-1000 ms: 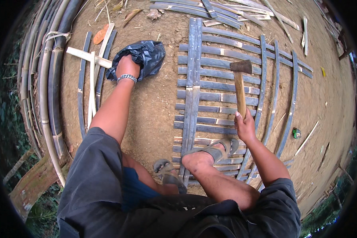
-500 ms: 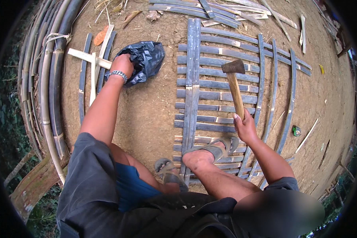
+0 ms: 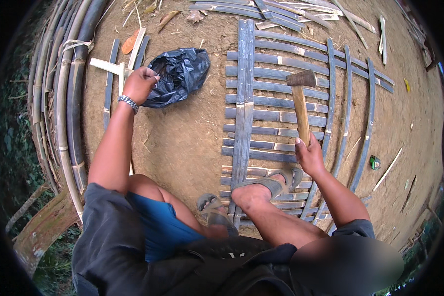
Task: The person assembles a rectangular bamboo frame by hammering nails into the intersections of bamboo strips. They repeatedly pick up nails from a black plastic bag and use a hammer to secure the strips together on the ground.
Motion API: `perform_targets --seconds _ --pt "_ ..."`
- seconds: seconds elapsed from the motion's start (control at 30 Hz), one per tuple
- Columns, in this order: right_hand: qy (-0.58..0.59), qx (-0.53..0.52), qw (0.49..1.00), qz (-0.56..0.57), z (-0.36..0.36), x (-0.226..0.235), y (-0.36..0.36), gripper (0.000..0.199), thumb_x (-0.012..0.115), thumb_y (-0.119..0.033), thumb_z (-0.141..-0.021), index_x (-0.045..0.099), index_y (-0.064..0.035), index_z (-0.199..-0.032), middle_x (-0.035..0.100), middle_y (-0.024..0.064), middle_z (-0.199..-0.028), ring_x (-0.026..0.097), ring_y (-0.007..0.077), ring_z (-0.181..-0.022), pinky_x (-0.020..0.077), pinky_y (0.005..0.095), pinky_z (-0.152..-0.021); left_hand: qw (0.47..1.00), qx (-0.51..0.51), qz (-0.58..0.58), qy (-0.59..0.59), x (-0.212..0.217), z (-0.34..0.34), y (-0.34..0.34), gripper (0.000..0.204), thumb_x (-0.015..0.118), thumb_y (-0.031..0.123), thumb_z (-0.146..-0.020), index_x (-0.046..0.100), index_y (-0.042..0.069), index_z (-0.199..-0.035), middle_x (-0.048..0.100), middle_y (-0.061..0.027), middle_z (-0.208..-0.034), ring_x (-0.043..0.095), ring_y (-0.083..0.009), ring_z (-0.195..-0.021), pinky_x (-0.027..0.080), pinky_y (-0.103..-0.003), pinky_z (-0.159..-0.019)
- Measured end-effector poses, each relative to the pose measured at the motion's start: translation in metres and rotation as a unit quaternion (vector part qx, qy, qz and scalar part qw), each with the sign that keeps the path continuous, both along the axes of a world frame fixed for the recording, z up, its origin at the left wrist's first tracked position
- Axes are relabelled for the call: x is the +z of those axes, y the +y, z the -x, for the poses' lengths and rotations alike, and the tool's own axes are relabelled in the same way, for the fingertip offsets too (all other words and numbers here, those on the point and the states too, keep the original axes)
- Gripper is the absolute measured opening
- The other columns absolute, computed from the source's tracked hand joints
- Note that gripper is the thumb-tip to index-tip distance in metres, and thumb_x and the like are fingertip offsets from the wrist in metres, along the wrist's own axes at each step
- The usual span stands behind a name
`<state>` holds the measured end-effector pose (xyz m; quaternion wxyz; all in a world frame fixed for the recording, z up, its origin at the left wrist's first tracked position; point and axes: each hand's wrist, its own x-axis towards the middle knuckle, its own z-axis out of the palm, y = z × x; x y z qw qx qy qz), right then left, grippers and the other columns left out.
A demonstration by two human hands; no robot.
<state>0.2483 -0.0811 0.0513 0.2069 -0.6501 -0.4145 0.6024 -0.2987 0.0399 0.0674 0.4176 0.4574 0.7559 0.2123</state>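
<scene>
My left hand is at the left edge of a crumpled black plastic bag, which lies on the dirt with its mouth open. Its thumb and fingers are pinched together. Whatever they hold is too small to make out. My right hand grips the lower end of the wooden handle of a hatchet, held upright with its dark metal head uppermost. Below the hatchet lies a lattice of dark split-bamboo slats, crossed by a doubled strip on its left side. My sandalled foot rests on the slats.
Long bamboo poles lie bundled at the left. Pale strips lie beside the bag, near an orange leaf. More split bamboo lies at the far side. A green and black tape measure sits at the right.
My left hand has come out of the black bag to its left edge, fingers now pinched. My right hand still holds the hatchet, little moved.
</scene>
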Motion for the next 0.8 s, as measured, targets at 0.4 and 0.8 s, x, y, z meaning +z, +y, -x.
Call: perform_targets --seconds 0.4,0.8 --pt "0.045 -0.049 0.997 0.040 0.014 -0.003 0.001 0.021 0.062 -0.018 -0.106 0.049 -0.0060 -0.117 0.057 0.0023 -0.077 0.054 0.0116 -0.057 0.0467 0.0283 -0.051 0.983 0.103 -0.149 -0.042 -0.060 -0.250 -0.066 0.018 0.077 0.016 -0.092 0.074 0.001 -0.099 0.075 -0.0101 -0.096 0.070 -0.0195 -0.088 0.054 -0.034 -0.082" --pt "0.068 -0.028 0.996 0.045 0.019 -0.002 -0.028 0.036 0.062 -0.017 -0.105 0.048 -0.0035 -0.136 0.056 0.0014 -0.078 0.052 0.0091 -0.059 0.0442 0.0257 -0.053 0.930 0.148 -0.289 0.174 -0.122 -0.297 -0.075 0.011 0.073 0.017 -0.092 0.069 0.007 -0.091 0.069 -0.0084 -0.103 0.061 -0.0307 -0.105 0.043 -0.044 -0.097"
